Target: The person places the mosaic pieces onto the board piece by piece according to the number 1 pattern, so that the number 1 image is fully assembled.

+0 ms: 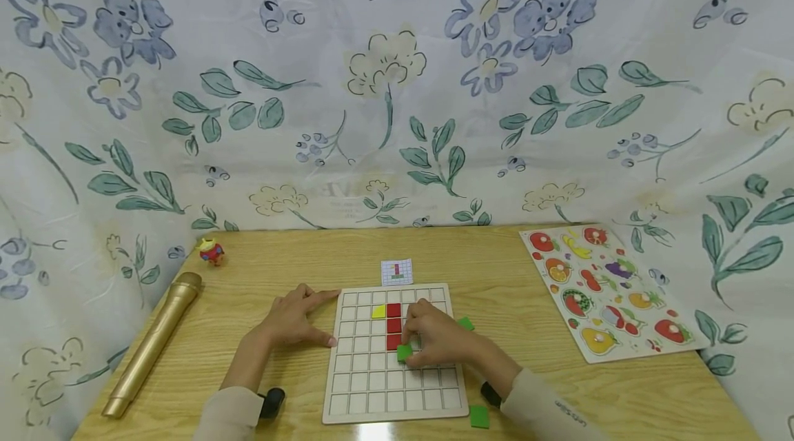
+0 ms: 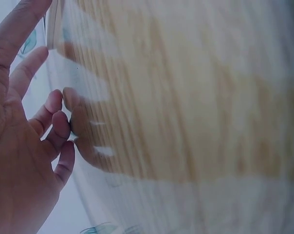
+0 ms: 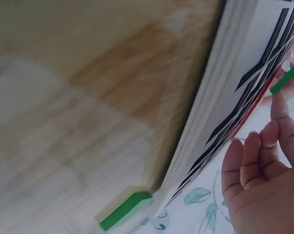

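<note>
A white grid board lies on the wooden table in the head view. My left hand rests at its left edge, thumb and index finger spread along the rim. Between thumb and fingertips, my right hand pinches a small green square tile, tilted close over the cell below the lowest red tile; the right wrist view shows this green tile at the fingertips. Three red square tiles form a column on the grid. Left of the top one sits a yellow tile with one cut or rounded corner.
A small pattern card lies behind the board. Loose green tiles lie right of it, one green tile beside the hand, another green tile nearer. A fruit puzzle board is at right, a gold microphone and small toy at left.
</note>
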`<state>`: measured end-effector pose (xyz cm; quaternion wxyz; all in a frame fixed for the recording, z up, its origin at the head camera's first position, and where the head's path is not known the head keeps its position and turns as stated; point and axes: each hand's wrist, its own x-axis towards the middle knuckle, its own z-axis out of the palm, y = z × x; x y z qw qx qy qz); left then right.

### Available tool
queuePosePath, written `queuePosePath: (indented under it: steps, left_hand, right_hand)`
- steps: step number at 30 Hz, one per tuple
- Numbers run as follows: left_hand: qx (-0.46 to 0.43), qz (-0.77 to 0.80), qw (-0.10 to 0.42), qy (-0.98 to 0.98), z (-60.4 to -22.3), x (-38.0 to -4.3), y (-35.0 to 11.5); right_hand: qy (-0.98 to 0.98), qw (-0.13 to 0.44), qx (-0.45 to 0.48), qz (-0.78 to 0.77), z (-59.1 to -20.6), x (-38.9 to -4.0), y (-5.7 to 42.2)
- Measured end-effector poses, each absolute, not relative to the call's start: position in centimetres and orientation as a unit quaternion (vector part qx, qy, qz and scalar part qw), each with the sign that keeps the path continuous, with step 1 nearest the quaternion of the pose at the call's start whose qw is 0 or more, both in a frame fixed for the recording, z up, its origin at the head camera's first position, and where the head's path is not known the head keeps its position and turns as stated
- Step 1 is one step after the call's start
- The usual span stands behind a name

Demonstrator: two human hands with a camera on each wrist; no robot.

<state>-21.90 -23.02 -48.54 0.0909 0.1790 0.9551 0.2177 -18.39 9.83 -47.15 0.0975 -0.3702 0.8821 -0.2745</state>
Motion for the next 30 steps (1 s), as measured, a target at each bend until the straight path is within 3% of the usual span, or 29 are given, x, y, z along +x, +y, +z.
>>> queuePosePath:
  steps: [30]
  left_hand:
    - [0.157, 0.221, 0.102, 0.957, -48.6, -22.1, -23.0]
  right_hand:
    - [0.889, 0.084, -0.400, -0.208, -46.7, -18.0, 5.6]
